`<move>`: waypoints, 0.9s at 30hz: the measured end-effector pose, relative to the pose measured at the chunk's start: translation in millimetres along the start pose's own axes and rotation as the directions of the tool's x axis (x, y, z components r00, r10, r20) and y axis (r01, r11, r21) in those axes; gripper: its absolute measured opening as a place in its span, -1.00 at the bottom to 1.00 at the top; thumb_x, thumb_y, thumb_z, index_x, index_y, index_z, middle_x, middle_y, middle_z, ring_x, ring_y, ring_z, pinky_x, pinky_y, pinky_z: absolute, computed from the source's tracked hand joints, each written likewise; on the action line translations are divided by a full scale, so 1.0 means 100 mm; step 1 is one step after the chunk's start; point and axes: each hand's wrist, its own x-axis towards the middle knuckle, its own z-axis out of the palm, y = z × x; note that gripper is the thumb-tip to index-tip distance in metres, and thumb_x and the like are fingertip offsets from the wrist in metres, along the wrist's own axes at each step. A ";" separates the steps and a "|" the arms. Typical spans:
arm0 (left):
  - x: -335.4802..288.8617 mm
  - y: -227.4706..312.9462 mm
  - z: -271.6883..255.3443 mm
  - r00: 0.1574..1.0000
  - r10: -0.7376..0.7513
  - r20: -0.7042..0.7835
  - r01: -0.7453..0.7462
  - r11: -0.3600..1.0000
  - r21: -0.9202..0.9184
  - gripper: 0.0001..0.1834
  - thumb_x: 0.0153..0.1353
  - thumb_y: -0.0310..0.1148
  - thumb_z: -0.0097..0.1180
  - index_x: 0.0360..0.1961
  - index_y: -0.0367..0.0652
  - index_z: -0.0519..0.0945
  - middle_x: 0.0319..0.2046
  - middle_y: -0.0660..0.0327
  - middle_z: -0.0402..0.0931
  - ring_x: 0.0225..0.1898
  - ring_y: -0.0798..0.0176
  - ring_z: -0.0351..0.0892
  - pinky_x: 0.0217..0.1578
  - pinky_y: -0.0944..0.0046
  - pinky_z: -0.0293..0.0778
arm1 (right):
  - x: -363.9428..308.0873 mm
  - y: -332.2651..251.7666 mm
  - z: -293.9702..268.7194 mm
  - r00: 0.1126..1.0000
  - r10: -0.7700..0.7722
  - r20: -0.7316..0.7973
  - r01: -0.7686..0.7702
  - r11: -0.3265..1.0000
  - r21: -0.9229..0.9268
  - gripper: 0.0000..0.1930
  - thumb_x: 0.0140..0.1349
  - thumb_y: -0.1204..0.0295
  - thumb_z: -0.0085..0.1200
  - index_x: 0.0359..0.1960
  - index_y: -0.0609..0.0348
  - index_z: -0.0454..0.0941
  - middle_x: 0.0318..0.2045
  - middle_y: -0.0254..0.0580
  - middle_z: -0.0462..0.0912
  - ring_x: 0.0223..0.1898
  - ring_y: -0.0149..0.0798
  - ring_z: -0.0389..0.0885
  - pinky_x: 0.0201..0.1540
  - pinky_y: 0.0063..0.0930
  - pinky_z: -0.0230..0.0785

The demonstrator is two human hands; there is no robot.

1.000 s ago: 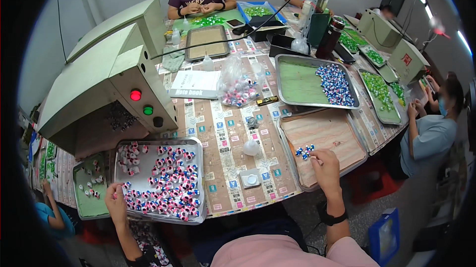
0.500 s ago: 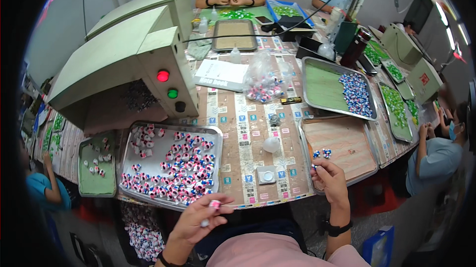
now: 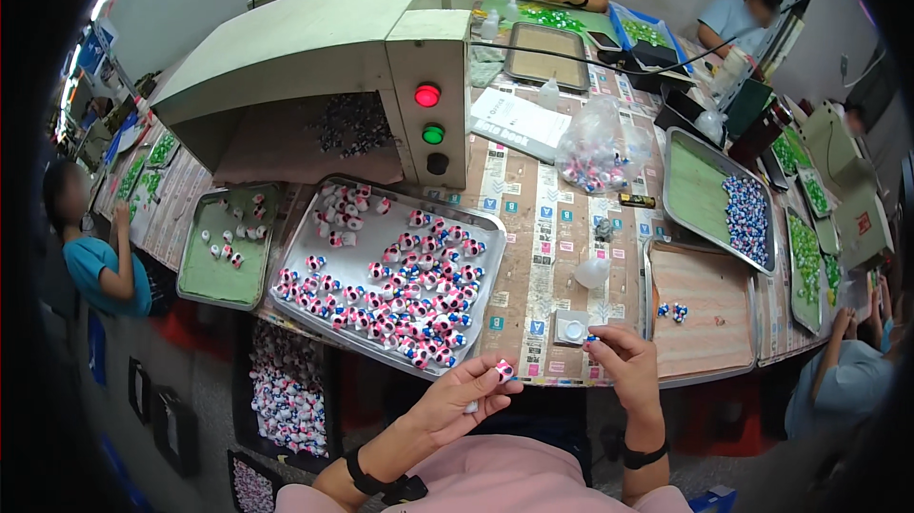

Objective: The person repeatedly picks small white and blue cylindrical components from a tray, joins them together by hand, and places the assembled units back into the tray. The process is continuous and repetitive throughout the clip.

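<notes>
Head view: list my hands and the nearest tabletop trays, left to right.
Small green tray, large silver tray, left hand holding a pink figure, right hand holding a small blue piece, brownish tray.

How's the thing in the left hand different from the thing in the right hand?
Colour: the pink-and-white figurine looks mostly pink and white, while the little blue piece shows blue.
Size: the figurine looks bigger than the blue piece.
Place: the figurine is lower in the picture; the blue piece is higher.
Same: both are held at the fingertips, one by the left hand, one by the right hand.
</notes>
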 end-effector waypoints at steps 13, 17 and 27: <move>-0.03 -0.08 -0.08 0.999 -0.023 0.039 0.023 1.000 0.004 -0.64 0.34 -0.43 0.05 0.14 -0.23 0.41 -0.11 0.14 0.53 -0.05 0.22 0.61 -0.15 0.36 0.65 | 0.20 0.03 0.20 0.918 -0.375 0.128 0.359 0.649 -0.671 -0.87 0.07 0.58 0.20 -0.31 0.22 0.65 -0.37 -0.10 0.60 -0.32 -0.07 0.59 -0.25 -0.31 0.43; -0.03 -0.10 -0.20 0.995 -0.034 0.088 0.032 0.999 0.028 -0.63 0.33 -0.45 0.05 0.15 -0.22 0.40 -0.09 0.16 0.54 -0.05 0.23 0.61 -0.25 0.39 0.64 | 0.21 0.07 0.18 0.917 -0.376 0.132 0.357 0.629 -0.690 -0.88 0.06 0.56 0.20 -0.33 0.22 0.64 -0.38 -0.09 0.60 -0.29 -0.03 0.58 -0.21 -0.26 0.42; 0.01 -0.10 0.02 0.999 0.001 -0.043 0.005 0.989 0.145 -0.67 0.32 -0.51 0.06 0.11 -0.21 0.43 -0.04 0.16 0.51 0.00 0.26 0.58 -0.23 0.44 0.64 | -0.06 -0.17 0.29 0.979 -0.166 0.118 0.197 0.916 -0.350 -0.80 0.08 0.61 0.23 -0.22 0.26 0.66 -0.31 -0.17 0.63 -0.28 -0.39 0.61 -0.26 -0.58 0.44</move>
